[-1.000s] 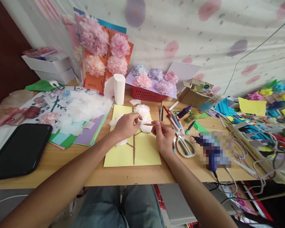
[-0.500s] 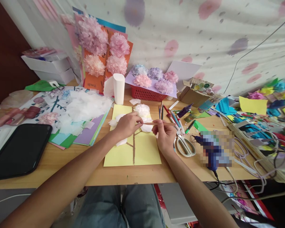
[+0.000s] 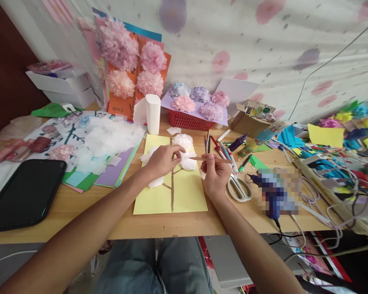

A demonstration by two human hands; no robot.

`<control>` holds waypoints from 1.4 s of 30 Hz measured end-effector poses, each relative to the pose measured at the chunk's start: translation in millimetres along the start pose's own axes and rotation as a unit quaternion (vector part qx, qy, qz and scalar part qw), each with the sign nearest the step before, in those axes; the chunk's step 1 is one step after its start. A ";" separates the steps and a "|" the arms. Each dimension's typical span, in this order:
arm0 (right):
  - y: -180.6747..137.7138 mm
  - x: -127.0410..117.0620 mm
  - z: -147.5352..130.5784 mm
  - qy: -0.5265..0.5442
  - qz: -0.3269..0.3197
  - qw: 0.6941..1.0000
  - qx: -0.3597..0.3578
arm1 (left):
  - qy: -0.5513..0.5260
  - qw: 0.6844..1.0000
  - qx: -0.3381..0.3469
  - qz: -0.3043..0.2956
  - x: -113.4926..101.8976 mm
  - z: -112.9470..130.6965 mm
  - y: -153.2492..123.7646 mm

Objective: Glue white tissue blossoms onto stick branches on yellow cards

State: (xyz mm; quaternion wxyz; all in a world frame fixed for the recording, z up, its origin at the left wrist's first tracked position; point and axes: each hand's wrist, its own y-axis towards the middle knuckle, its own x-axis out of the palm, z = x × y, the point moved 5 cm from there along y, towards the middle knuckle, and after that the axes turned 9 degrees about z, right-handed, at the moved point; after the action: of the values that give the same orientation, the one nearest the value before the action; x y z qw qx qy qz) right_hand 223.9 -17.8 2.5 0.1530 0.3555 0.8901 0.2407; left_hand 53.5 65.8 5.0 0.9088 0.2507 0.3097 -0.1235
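My right hand (image 3: pixel 215 174) pinches a thin brown stick (image 3: pixel 219 160) with a pointed end, holding it level over the right edge of a yellow sheet (image 3: pixel 188 192). My left hand (image 3: pixel 164 159) hovers above the sheet, its fingers curved and slightly apart, a short gap from the stick's tip. A brown tree trunk with branches (image 3: pixel 172 192) is drawn on the yellow paper. White tissue flowers (image 3: pixel 183 141) lie on its upper part, some partly hidden by my left hand.
Scissors (image 3: pixel 239 188), several markers (image 3: pixel 223 149) and a blue glue gun (image 3: pixel 274 196) lie to the right. Left are a black tablet (image 3: pixel 26 194) and white tissue (image 3: pixel 113 134) on coloured paper. Behind stand a white roll (image 3: pixel 153 114) and a red basket (image 3: pixel 188 120).
My left fingers have come away from the stick's tip. My right hand has shifted slightly right with the stick.
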 end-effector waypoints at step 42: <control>-5.7 10.8 2.2 -0.056 -0.119 0.991 -0.040 | -0.036 0.999 -0.013 0.008 -12.9 -10.6 3.0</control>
State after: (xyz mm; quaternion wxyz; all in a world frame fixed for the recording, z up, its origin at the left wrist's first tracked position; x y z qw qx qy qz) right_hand 214.2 -13.0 -3.5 0.2439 0.2534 0.9058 0.2362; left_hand 39.3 74.9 7.0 0.9235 0.2365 0.2766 -0.1213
